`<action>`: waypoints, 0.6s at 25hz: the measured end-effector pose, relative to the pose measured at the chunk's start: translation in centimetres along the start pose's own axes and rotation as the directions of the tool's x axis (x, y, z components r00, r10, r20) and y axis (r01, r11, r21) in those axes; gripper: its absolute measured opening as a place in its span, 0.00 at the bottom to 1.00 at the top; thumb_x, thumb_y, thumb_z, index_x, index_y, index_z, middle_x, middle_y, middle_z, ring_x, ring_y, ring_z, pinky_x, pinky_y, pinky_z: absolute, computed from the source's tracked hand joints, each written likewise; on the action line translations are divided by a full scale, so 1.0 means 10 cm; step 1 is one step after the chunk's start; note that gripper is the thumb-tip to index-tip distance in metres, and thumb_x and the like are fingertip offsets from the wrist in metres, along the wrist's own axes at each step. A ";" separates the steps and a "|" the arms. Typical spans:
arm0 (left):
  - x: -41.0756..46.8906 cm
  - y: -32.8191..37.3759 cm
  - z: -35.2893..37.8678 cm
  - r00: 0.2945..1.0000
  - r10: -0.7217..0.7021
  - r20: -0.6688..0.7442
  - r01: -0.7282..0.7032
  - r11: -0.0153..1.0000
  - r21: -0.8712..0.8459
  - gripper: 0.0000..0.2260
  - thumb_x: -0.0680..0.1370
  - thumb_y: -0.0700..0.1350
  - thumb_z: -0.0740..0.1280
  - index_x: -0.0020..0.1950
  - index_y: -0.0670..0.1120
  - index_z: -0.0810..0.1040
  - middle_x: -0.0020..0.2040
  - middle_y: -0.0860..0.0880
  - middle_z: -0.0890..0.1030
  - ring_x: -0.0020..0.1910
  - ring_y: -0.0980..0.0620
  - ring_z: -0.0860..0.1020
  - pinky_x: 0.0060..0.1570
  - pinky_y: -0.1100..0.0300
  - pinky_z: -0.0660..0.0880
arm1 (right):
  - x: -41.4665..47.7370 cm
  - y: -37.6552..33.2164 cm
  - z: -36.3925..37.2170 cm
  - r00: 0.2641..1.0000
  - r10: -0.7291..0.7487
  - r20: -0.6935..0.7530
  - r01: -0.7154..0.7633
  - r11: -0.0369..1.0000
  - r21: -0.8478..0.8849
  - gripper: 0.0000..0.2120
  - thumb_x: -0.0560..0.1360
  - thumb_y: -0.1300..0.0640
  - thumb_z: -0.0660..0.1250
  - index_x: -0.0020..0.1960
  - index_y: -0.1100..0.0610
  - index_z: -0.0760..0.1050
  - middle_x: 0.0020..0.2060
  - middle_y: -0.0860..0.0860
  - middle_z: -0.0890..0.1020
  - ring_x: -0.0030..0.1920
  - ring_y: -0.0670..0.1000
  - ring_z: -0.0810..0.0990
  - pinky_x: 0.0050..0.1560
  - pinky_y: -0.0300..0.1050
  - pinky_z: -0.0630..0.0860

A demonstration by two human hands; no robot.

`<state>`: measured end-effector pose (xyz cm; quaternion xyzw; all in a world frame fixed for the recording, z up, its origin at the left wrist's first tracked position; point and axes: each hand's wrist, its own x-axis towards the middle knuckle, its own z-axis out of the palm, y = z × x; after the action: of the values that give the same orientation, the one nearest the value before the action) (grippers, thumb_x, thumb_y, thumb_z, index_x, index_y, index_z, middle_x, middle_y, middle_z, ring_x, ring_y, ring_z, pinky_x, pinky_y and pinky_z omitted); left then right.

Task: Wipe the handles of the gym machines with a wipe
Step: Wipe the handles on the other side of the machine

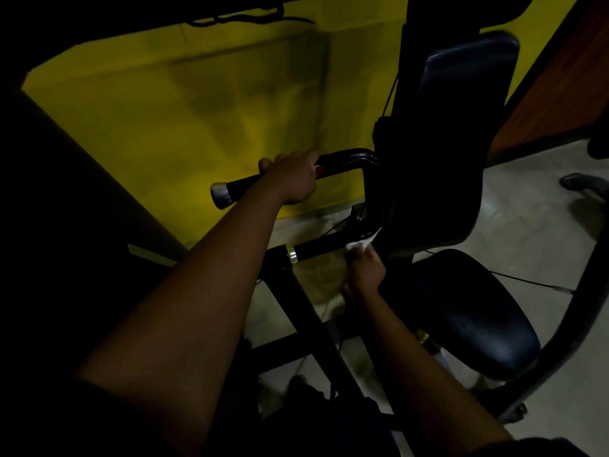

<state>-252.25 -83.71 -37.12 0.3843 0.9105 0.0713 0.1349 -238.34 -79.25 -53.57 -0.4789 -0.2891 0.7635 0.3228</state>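
The yellow wall (164,110) fills the view behind the machine (415,77), with pale tiled floor (527,209) to your right. The black backrest pad (461,127) stands upright in front of you and the seat pad (478,311) sits below it. Two black bars with silver end caps stick out left of the backrest pad, one above the other. Your left hand (290,179) is wrapped round the upper handle (239,188), gripping it mid-length. Your right hand (364,275) pinches the white wipe (357,245) and presses it against the lower handle (316,249), at its inner end beside the backrest pad.
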 end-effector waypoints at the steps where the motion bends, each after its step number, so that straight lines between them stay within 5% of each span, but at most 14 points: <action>1: 0.00 0.00 0.00 1.000 -0.002 0.001 0.002 1.000 -0.004 0.20 0.84 0.46 0.51 0.76 0.57 0.58 0.71 0.46 0.68 0.67 0.40 0.66 0.63 0.46 0.58 | -0.05 0.08 0.04 1.000 -0.003 0.006 0.003 1.000 -0.013 0.12 0.78 0.68 0.61 0.37 0.61 0.76 0.29 0.50 0.79 0.33 0.48 0.76 0.38 0.40 0.74; 3: -0.01 -0.01 0.00 1.000 0.001 0.006 -0.001 1.000 -0.008 0.20 0.84 0.46 0.51 0.76 0.57 0.58 0.71 0.45 0.68 0.67 0.40 0.66 0.63 0.46 0.57 | -0.05 0.10 0.06 1.000 -0.008 -0.019 0.008 0.999 -0.033 0.12 0.77 0.70 0.61 0.37 0.62 0.76 0.29 0.50 0.79 0.34 0.49 0.76 0.40 0.42 0.74; 5: -0.03 0.00 0.00 1.000 0.004 -0.002 -0.004 1.000 0.000 0.20 0.84 0.46 0.51 0.76 0.57 0.59 0.70 0.45 0.68 0.67 0.40 0.66 0.64 0.46 0.58 | 0.06 -0.01 0.02 0.985 -0.123 -0.124 0.110 0.988 -0.106 0.06 0.75 0.69 0.63 0.47 0.64 0.79 0.36 0.52 0.81 0.37 0.48 0.78 0.44 0.43 0.76; 8: -0.04 0.02 -0.01 1.000 -0.002 -0.008 0.002 1.000 0.013 0.20 0.84 0.46 0.51 0.76 0.56 0.58 0.71 0.45 0.67 0.67 0.40 0.66 0.64 0.45 0.58 | 0.03 -0.09 -0.04 0.903 -0.365 -0.226 0.259 0.882 -0.394 0.12 0.75 0.62 0.66 0.58 0.59 0.76 0.50 0.52 0.82 0.49 0.48 0.81 0.52 0.37 0.74; 9: -0.04 0.02 0.00 1.000 -0.002 -0.009 0.002 1.000 0.019 0.20 0.84 0.46 0.51 0.76 0.56 0.58 0.71 0.45 0.67 0.68 0.40 0.66 0.64 0.45 0.58 | -0.07 -0.01 -0.01 0.869 -0.462 -0.176 0.332 0.809 -0.484 0.11 0.76 0.61 0.66 0.58 0.60 0.77 0.52 0.53 0.82 0.52 0.48 0.80 0.54 0.34 0.71; 11: -0.05 0.02 0.00 1.000 -0.002 -0.005 0.003 1.000 0.029 0.20 0.84 0.47 0.51 0.76 0.56 0.57 0.72 0.45 0.67 0.68 0.40 0.66 0.63 0.45 0.58 | -0.38 0.29 0.14 0.802 -0.580 0.146 0.547 0.611 -0.572 0.09 0.76 0.60 0.65 0.54 0.62 0.79 0.52 0.56 0.81 0.54 0.50 0.78 0.56 0.32 0.68; 13: -0.04 0.00 0.00 1.000 0.001 0.002 -0.001 1.000 0.016 0.20 0.84 0.47 0.50 0.76 0.56 0.57 0.72 0.45 0.66 0.67 0.40 0.66 0.63 0.45 0.58 | -0.66 0.61 0.29 0.710 -0.535 0.458 0.697 0.442 -0.565 0.08 0.73 0.60 0.66 0.50 0.62 0.79 0.49 0.58 0.80 0.53 0.54 0.78 0.55 0.39 0.71; 15: -0.04 0.01 0.00 1.000 0.000 0.008 0.000 1.000 0.012 0.20 0.84 0.48 0.50 0.76 0.56 0.57 0.72 0.45 0.66 0.68 0.40 0.66 0.63 0.46 0.58 | -0.64 0.64 0.33 0.625 -0.515 0.586 0.775 0.326 -0.541 0.06 0.70 0.63 0.68 0.47 0.62 0.78 0.45 0.59 0.79 0.48 0.56 0.76 0.48 0.43 0.70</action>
<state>-251.91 -83.94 -37.06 0.3855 0.9104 0.0643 0.1360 -240.60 -88.58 -53.63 -0.2817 -0.7933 0.4337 0.3213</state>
